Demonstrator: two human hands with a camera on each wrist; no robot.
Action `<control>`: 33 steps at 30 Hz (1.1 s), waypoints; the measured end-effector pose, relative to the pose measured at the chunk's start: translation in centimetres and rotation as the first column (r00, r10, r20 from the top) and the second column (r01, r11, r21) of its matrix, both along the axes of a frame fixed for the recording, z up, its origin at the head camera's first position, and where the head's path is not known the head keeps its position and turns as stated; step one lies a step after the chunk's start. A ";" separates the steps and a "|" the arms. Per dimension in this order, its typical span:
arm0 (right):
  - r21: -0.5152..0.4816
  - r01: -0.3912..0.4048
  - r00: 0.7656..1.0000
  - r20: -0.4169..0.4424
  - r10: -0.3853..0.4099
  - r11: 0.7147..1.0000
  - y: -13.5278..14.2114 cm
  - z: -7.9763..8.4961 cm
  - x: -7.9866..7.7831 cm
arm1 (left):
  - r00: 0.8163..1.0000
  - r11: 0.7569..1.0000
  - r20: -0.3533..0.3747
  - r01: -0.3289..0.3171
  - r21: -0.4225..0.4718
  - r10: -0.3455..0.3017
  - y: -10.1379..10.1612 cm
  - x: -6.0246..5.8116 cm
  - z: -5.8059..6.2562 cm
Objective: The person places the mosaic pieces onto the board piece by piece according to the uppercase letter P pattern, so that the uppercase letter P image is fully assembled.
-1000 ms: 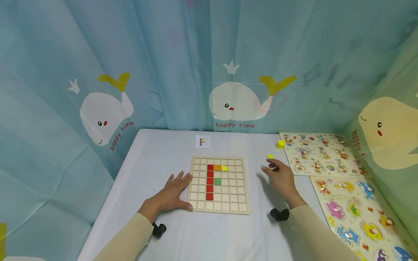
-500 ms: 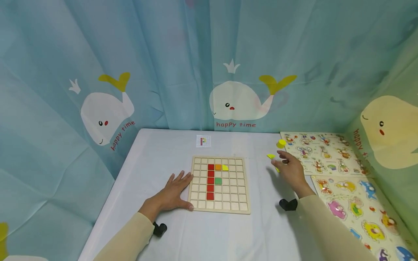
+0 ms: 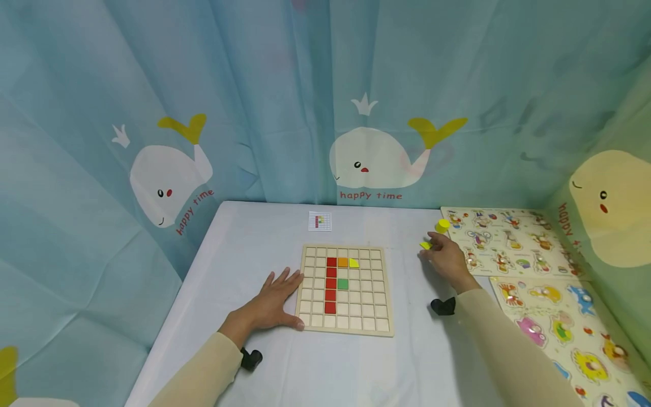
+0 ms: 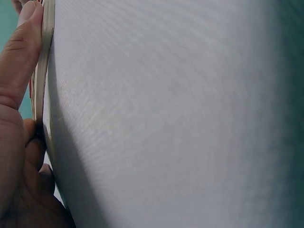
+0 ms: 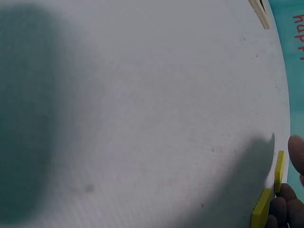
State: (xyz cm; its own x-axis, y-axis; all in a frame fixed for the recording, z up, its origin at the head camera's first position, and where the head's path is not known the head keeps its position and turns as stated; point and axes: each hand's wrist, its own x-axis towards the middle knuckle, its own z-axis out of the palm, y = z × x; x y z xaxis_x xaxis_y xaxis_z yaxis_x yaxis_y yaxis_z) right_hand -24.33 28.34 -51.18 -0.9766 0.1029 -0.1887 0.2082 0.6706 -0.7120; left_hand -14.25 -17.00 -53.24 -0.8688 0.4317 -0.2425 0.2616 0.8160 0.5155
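Observation:
A square wooden grid board lies on the table. It holds a column of red tiles, an orange tile, a yellow piece with one cut corner, and a green tile. My left hand rests at the board's left edge with fingers spread; its thumb touches the rim. Over on the right, my right hand hovers at a flat yellow piece. In the right wrist view, a second yellow piece lies by the fingers, and the thumb stands apart from them.
A short yellow stack stands just beyond my right hand. Two picture puzzle boards cover the table's right side. A small pattern card lies behind the grid board. A whale-print curtain encloses the table.
My right hand first moved right, then came slightly back left and forward over the yellow pieces. The left hand keeps its place on the board's edge.

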 end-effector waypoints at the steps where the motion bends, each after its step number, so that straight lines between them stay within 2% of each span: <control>1: 0.001 0.005 1.000 0.006 -0.005 1.000 -0.1 0.0 0.0 | 1.000 1.000 -0.001 0.000 0.002 0.000 0.0 0.0 0.0; 8: 0.008 0.005 1.000 0.020 -0.005 1.000 -0.9 -0.2 0.1 | 1.000 1.000 -0.007 -0.013 0.018 0.013 0.1 0.2 0.1; 15: 0.084 -0.041 0.999 -0.018 0.042 0.996 -1.2 -0.8 -0.1 | 1.000 1.000 -0.001 -0.018 0.016 0.018 0.1 0.3 -0.1; 20: 0.137 -0.031 0.998 -0.053 0.039 0.990 -1.6 -1.1 -0.1 | 1.000 1.000 -0.007 -0.016 0.011 0.016 0.0 0.3 -0.2; 29: 0.144 -0.005 0.999 -0.045 0.012 0.990 -1.9 -1.4 -0.2 | 1.000 1.000 -0.006 -0.017 0.006 0.017 0.0 0.2 -0.1; 33: 0.148 -0.019 0.999 -0.039 0.025 0.989 -1.7 -1.5 -0.1 | 1.000 1.000 -0.003 -0.015 0.007 0.015 0.1 0.1 0.0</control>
State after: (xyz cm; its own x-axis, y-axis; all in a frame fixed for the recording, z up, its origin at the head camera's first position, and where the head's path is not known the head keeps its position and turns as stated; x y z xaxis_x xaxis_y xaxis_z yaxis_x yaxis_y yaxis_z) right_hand -24.42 26.61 -52.72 -0.9855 0.1052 -0.1331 0.1653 0.7731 -0.6123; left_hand -14.14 -16.86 -53.23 -0.8758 0.4206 -0.2369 0.2514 0.8163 0.5200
